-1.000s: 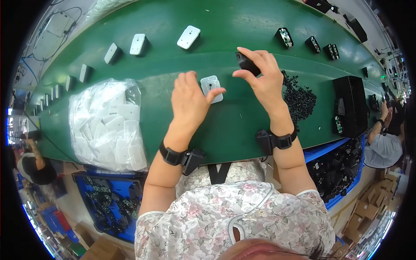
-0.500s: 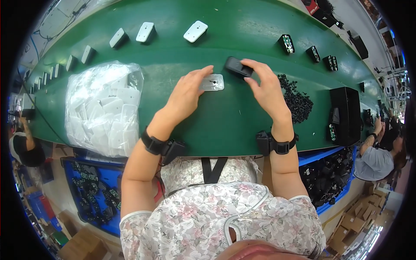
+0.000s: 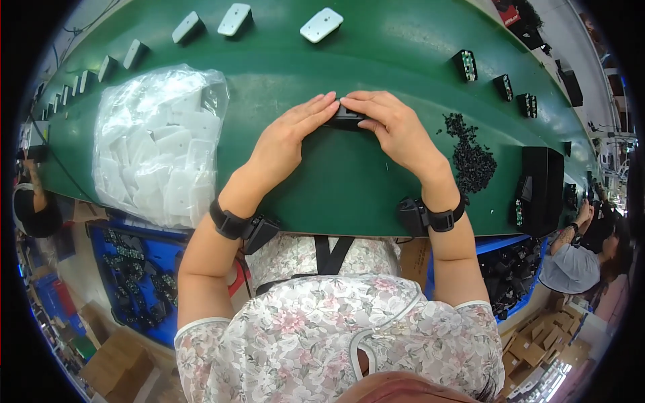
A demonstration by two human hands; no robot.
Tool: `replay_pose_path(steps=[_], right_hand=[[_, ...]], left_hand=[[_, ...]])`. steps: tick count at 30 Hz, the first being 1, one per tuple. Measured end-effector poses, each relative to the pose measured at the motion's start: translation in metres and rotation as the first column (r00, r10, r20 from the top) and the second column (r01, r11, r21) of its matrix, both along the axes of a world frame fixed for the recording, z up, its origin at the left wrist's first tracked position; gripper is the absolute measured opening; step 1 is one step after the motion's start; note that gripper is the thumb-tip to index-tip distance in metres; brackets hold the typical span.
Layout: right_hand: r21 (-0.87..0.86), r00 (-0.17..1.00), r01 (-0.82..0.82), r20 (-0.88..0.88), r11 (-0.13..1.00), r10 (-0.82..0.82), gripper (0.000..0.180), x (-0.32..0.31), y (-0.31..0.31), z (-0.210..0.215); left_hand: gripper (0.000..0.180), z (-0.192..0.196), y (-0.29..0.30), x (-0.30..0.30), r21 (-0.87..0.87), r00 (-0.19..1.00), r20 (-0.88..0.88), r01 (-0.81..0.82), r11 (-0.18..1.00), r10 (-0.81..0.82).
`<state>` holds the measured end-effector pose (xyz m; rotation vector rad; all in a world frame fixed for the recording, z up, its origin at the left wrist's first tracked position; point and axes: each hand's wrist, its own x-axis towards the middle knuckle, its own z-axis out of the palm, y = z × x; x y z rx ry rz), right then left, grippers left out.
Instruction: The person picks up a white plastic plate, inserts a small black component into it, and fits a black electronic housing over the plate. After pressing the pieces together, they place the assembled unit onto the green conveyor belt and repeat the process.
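Observation:
A small black plastic housing (image 3: 347, 118) sits low over the green table in front of me, held between both hands. My left hand (image 3: 290, 134) presses its fingers against the left end and top of it. From the other side my right hand (image 3: 393, 127) closes on it, with thumb on the near side and fingers over the top. The fingers cover much of the housing. A pale plastic cover seen earlier is now out of sight. Whether it lies under the housing cannot be made out.
To the left lies a clear bag (image 3: 158, 151) of white covers. A pile of small black parts (image 3: 474, 158) and a black box (image 3: 543, 188) are to the right. White-topped units (image 3: 321, 25) and black housings with green boards (image 3: 465, 65) line the far side. Blue trays (image 3: 138, 282) flank me below the table edge.
The black housing has moved left and down to where the pale cover lay, and the cover is hidden. My left hand has joined the right on the housing. The view has shifted slightly.

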<state>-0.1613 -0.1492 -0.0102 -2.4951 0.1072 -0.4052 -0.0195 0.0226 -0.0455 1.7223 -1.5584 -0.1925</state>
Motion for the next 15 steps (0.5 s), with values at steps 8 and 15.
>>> replay_pose_path(steps=[8,15], right_hand=[[-0.197,0.999,0.000,0.039,0.980,0.008,0.048,0.001,-0.002,-0.009],[-0.045,0.998,-0.001,0.066,0.999,0.004,0.045,0.003,-0.009,-0.021]], left_hand=[[0.060,-0.002,-0.001,-0.004,0.038,0.984,0.166,-0.070,0.997,0.062],[0.056,0.010,-0.006,-0.008,0.079,0.964,0.261,-0.071,0.994,0.049]])
